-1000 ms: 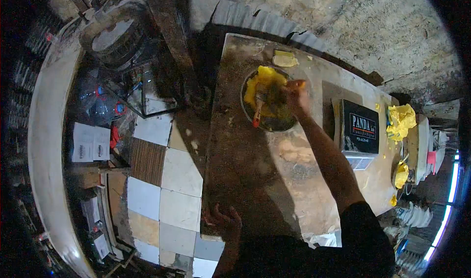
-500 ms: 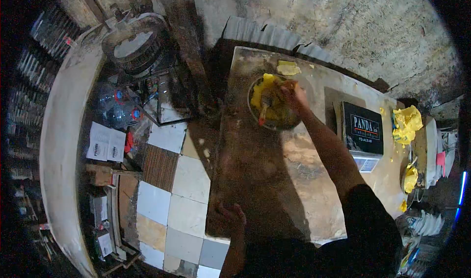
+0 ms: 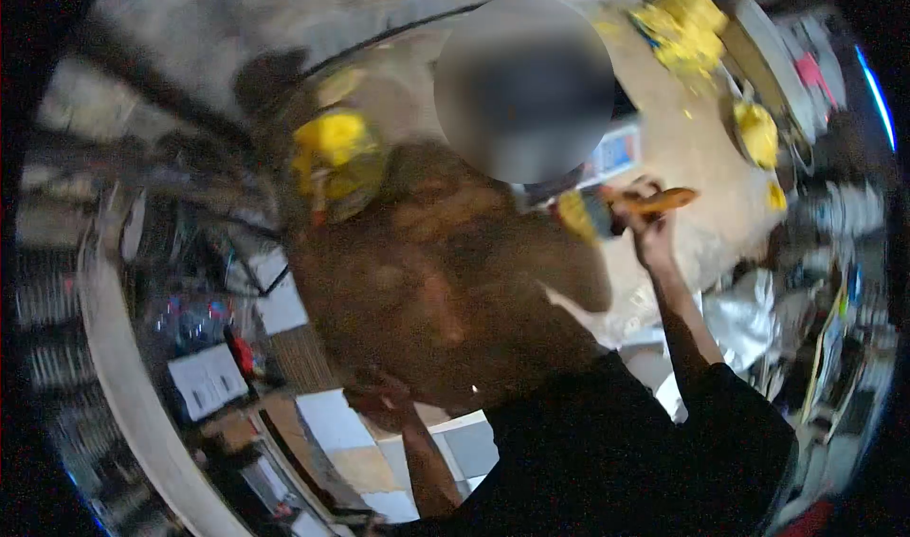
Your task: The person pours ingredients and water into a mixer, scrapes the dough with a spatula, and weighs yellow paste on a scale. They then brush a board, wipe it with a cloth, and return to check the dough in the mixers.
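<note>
Orange-handled, the brush [image 3: 595, 213] is in the person's right hand [image 3: 652, 219], its grip closed on the handle and its yellow-smeared bristles pointing left. It sits over the right part of the tabletop [image 3: 687, 148], just beside the box [image 3: 621, 151], most of which is lost behind a round blur. Toward the far left corner stands a bowl [image 3: 374, 182] with yellow paste [image 3: 341, 137] in it, and a second brush [image 3: 318, 194] leans there, its red end toward me. More yellow stuff [image 3: 687, 35] is heaped by the far right corner, and a smaller mound [image 3: 756, 131] lies along the right edge. By the near left corner is the left hand [image 3: 384, 400], dark and smeared; I can't tell whether its grip is open or closed, or whether it touches the edge.
</note>
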Demonstrator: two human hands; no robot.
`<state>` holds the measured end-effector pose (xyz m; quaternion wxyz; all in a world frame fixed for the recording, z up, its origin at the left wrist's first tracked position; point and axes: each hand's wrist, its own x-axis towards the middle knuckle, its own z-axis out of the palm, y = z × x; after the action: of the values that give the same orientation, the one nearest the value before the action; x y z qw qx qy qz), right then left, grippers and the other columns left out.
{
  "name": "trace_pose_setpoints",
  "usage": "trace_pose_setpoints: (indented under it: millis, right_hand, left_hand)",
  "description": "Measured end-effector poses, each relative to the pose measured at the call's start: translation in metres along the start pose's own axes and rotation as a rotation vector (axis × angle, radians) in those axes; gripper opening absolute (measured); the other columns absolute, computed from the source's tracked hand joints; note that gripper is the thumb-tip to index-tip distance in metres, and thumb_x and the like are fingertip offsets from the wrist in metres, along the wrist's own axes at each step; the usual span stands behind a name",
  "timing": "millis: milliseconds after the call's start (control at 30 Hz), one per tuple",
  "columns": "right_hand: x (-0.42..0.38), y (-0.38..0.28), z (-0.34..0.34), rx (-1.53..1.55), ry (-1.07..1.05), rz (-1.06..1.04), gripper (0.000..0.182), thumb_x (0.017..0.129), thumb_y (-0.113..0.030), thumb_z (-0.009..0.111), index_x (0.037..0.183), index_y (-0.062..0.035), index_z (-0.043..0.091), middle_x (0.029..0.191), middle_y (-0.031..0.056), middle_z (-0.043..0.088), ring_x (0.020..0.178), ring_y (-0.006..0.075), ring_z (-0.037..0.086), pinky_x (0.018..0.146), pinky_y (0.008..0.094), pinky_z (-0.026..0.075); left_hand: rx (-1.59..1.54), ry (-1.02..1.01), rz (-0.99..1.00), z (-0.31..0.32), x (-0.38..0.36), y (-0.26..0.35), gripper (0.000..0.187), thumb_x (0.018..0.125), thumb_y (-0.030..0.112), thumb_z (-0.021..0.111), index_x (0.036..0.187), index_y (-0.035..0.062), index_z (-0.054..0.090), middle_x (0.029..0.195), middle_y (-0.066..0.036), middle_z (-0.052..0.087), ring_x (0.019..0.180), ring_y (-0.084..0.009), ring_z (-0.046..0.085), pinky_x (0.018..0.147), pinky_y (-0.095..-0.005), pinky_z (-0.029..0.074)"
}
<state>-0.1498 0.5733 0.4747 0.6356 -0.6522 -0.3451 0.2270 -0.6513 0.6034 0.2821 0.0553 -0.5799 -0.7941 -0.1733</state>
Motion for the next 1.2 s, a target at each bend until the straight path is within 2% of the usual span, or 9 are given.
trace_pose_setpoints:
  millis: [67,133,333,467,600,700,733,1000,1200]
  right_hand:
    - [-0.046,0.059,-0.048,0.236,-0.291,0.285,0.036,0.073,-0.009,0.066,0.104,-0.0007,0.049,0.099,0.0056,0.053,0.083,0.0150,0.054,0.071,0.0290,0.046]
    - [-0.075,0.058,-0.065,-1.178,-0.492,0.143,0.067,0.065,-0.039,0.073,0.113,-0.0006,0.046,0.094,0.0144,0.059,0.082,0.0247,0.059,0.068,0.0325,0.048]
    - [0.126,0.170,-0.266,-0.192,-0.365,0.064,0.038,0.074,-0.029,0.066,0.096,-0.0001,0.054,0.083,0.0062,0.061,0.073,0.0166,0.059,0.066,0.0326,0.051]
    - [0.263,0.218,-0.376,-0.483,0.008,-0.191,0.013,0.078,-0.014,0.058,0.081,-0.0021,0.058,0.079,0.0102,0.062,0.069,0.0191,0.059,0.063,0.0325,0.049]
    - [0.238,0.156,-0.334,-0.475,0.188,-0.100,0.016,0.070,-0.011,0.060,0.083,-0.0022,0.061,0.082,0.0098,0.064,0.073,0.0164,0.060,0.066,0.0318,0.047]
    - [0.140,0.208,-0.315,-0.623,-0.370,-0.216,0.019,0.080,-0.012,0.054,0.095,-0.0045,0.060,0.095,0.0157,0.057,0.084,0.0218,0.055,0.073,0.0354,0.045]
    - [0.093,0.202,-0.302,-0.609,-0.507,-0.242,0.021,0.079,-0.013,0.055,0.098,-0.0053,0.059,0.101,0.0148,0.054,0.090,0.0232,0.053,0.077,0.0362,0.044]
    - [0.013,0.094,-0.336,0.167,-0.361,0.193,0.026,0.076,-0.010,0.061,0.102,-0.0064,0.059,0.115,0.0145,0.052,0.105,0.0290,0.053,0.085,0.0375,0.045]
    - [0.016,0.133,-0.392,-0.321,0.058,-0.073,0.020,0.071,-0.003,0.064,0.091,-0.0041,0.061,0.096,0.0123,0.061,0.086,0.0269,0.061,0.074,0.0337,0.050]
  left_hand:
    - [-0.006,0.000,-0.048,-0.013,-0.005,0.023,0.073,0.078,0.053,0.052,0.127,0.0023,0.033,0.123,-0.023,0.036,0.112,-0.0388,0.035,0.094,-0.0480,0.031]
    - [0.028,0.045,-0.035,-0.030,-0.015,0.049,0.075,0.077,0.055,0.052,0.126,0.0017,0.033,0.123,-0.023,0.035,0.110,-0.0394,0.036,0.092,-0.0483,0.031]
    - [0.269,0.306,0.059,-0.063,-0.067,0.051,0.071,0.076,0.055,0.052,0.121,0.0016,0.037,0.117,-0.025,0.034,0.103,-0.0418,0.037,0.086,-0.0516,0.034]
    - [0.559,0.438,0.236,-0.081,-0.098,0.012,0.066,0.078,0.053,0.051,0.118,0.0021,0.040,0.115,-0.026,0.035,0.102,-0.0430,0.036,0.083,-0.0537,0.035]
    - [0.526,-0.217,-0.241,-0.128,-0.155,0.144,0.068,0.080,0.052,0.048,0.125,0.0033,0.036,0.133,-0.027,0.023,0.122,-0.0454,0.022,0.094,-0.0548,0.028]
    - [0.701,0.178,0.442,-0.058,-0.179,0.126,0.057,0.086,0.044,0.045,0.119,-0.0018,0.040,0.129,-0.021,0.035,0.118,-0.0358,0.034,0.095,-0.0471,0.030]
    - [0.057,-0.386,0.205,-0.039,-0.181,0.134,0.059,0.087,0.044,0.043,0.120,-0.0045,0.039,0.120,-0.019,0.043,0.111,-0.0300,0.041,0.092,-0.0401,0.034]
    - [-0.505,-0.573,1.295,-0.099,-0.207,0.666,0.067,0.076,0.053,0.052,0.123,0.0056,0.044,0.131,-0.023,0.028,0.120,-0.0391,0.026,0.098,-0.0492,0.017]
    - [-0.255,-0.489,1.221,0.020,-0.265,0.849,0.070,0.075,0.051,0.054,0.129,0.0096,0.039,0.141,-0.021,0.004,0.125,-0.0450,0.013,0.099,-0.0552,0.014]
